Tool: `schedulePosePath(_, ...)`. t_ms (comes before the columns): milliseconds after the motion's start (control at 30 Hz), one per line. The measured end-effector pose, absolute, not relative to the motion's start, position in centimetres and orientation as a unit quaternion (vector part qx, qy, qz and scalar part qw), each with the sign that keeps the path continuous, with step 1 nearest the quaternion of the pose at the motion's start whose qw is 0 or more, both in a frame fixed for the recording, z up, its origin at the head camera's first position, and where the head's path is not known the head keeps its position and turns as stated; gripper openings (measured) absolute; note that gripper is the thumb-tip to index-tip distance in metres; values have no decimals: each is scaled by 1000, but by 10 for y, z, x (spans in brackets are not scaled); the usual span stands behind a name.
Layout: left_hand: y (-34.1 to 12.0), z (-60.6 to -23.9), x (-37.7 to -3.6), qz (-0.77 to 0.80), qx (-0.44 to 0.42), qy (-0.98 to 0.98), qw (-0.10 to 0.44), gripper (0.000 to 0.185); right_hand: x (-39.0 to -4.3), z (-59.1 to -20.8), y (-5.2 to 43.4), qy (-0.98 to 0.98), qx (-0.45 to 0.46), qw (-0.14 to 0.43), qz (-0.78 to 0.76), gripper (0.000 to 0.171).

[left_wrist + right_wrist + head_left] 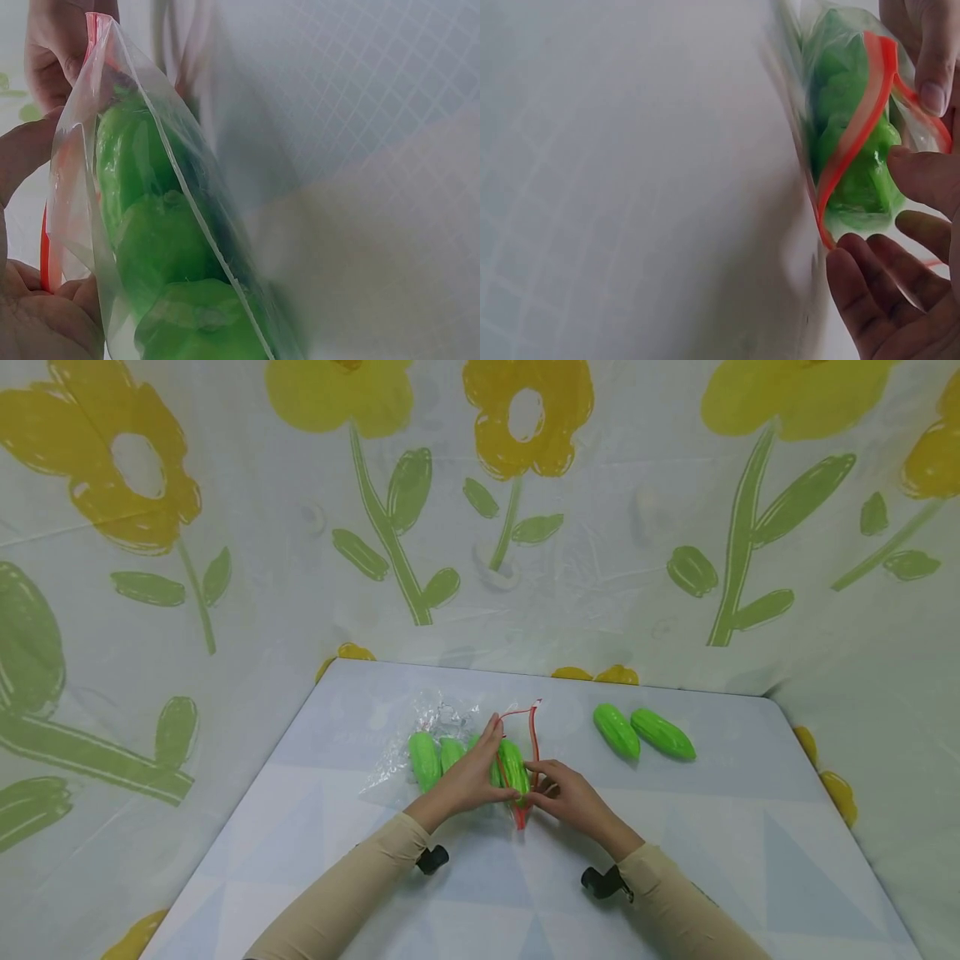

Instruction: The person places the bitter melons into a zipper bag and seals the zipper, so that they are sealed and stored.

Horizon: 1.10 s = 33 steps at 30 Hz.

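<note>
Mid-table | bag (480, 752) w/ gourds btwn both hands' grip, mouth edges pinched

Clear zip bag (438, 745) flat on table, red-edged mouth open, apparently four green toy gourds (424, 761) inside.

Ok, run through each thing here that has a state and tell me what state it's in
zip bag: lying on the table, red seal open.
green toy gourds in the bag: inside, side by side.
two loose gourds: out on the table.
left hand: holding the bag's mouth.
right hand: fingers at the seal.
</note>
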State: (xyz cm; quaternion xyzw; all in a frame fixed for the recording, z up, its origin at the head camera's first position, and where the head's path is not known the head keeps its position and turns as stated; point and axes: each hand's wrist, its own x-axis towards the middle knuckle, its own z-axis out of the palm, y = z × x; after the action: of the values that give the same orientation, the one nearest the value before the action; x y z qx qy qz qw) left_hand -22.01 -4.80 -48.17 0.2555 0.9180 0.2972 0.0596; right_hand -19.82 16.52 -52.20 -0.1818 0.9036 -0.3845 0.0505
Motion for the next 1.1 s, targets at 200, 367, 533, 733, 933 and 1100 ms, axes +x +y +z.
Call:
schedulePosePath(200,-48,-483,-220,298,252,918,62,118,-196,-525,171,909,-163,51,-381,56)
schedulePosePath(367,-48,-484,-220,301,252,918,64,118,-192,-523,181,909,-154,45,-385,50)
schedulePosePath(533,-48,-485,-220,304,250,917,62,118,-190,-522,194,906,-148,31,-396,47)
schedulePosePath(733,-48,-485,-220,304,250,917,60,119,-190,-523,212,908,-139,15,-395,44)
schedulePosePath(933,-48,-485,-219,299,252,918,59,120,-188,-521,235,914,-132,-5,-384,42)
schedulePosePath(1100,-49,-486,-219,299,247,919,63,120,-186,-520,258,921,-122,-33,-370,40)
